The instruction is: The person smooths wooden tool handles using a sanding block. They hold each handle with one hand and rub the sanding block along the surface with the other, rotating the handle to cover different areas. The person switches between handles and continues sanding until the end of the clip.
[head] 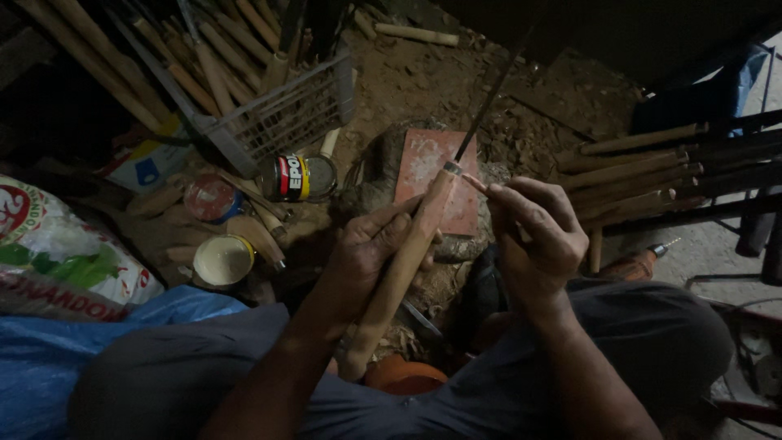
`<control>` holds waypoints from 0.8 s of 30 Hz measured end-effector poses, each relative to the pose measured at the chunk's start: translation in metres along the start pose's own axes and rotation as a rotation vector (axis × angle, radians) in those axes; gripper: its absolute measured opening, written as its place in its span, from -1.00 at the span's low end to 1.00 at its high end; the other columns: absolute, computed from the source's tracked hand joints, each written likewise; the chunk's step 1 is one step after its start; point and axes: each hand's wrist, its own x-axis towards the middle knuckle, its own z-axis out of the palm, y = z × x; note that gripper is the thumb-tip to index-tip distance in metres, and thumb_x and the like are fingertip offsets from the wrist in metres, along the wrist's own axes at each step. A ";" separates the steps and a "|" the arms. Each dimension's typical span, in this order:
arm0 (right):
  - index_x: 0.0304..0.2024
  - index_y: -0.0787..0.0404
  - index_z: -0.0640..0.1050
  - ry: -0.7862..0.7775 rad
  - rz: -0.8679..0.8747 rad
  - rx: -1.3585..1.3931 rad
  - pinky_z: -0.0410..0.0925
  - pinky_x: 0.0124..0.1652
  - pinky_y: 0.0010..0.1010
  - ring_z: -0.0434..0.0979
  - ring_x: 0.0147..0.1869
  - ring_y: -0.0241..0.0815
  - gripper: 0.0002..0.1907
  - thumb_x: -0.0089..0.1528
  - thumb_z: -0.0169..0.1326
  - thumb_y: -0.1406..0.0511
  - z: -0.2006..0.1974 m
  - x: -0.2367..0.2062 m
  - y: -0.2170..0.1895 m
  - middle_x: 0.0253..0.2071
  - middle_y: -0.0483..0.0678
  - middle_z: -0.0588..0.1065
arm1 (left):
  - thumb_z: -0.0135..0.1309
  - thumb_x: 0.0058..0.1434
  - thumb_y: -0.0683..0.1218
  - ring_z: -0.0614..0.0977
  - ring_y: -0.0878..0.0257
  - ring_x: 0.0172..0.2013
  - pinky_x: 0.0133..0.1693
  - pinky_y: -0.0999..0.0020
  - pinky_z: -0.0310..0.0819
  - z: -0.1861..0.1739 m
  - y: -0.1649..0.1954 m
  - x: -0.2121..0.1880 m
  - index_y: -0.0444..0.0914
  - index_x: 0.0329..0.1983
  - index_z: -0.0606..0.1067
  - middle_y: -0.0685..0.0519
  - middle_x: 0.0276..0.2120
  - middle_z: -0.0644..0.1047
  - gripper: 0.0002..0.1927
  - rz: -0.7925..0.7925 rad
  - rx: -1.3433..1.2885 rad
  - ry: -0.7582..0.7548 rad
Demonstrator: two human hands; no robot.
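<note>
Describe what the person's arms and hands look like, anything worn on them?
Both forearms are bare, with no sleeves in view. The left hand and right hand are gloveless; no rings, watch or bands can be made out in the dim light.

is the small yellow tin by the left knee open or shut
Open: the yellow tin has no lid on, and its pale inside faces up.
</note>
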 end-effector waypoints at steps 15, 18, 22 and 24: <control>-0.09 0.19 0.66 -0.052 -0.079 -0.024 0.49 -0.06 -0.34 0.58 0.02 -0.12 -0.79 0.23 0.33 0.46 0.009 -0.010 -0.003 -0.08 -0.03 0.60 | -0.10 0.47 0.09 0.63 0.28 -0.34 -0.32 0.38 0.60 0.002 0.001 0.000 -0.34 0.46 0.34 -0.05 -0.21 0.61 -0.40 -0.028 -0.086 0.016; -0.10 0.17 0.66 -0.072 -0.129 -0.049 0.49 -0.08 -0.34 0.59 0.00 -0.15 -0.79 0.23 0.33 0.47 0.011 -0.011 -0.002 -0.10 -0.04 0.60 | -0.11 0.50 0.08 0.64 0.27 -0.33 -0.31 0.39 0.61 0.001 -0.001 0.000 -0.35 0.45 0.35 -0.05 -0.25 0.60 -0.42 0.001 -0.086 -0.002; -0.08 0.16 0.66 -0.126 -0.119 -0.011 0.49 -0.08 -0.33 0.59 -0.01 -0.13 -0.75 0.21 0.29 0.49 0.008 -0.016 -0.005 -0.10 -0.03 0.60 | -0.13 0.48 0.10 0.65 0.28 -0.35 -0.34 0.40 0.61 -0.002 -0.001 0.000 -0.32 0.44 0.36 -0.02 -0.29 0.61 -0.42 0.025 -0.022 0.014; -0.07 0.16 0.65 -0.165 -0.134 0.016 0.49 -0.09 -0.33 0.60 -0.01 -0.11 -0.73 0.19 0.27 0.50 0.007 -0.018 -0.004 -0.09 -0.01 0.60 | -0.13 0.48 0.11 0.65 0.28 -0.35 -0.34 0.42 0.60 -0.003 -0.001 0.002 -0.30 0.44 0.37 -0.02 -0.31 0.61 -0.42 0.034 0.009 0.032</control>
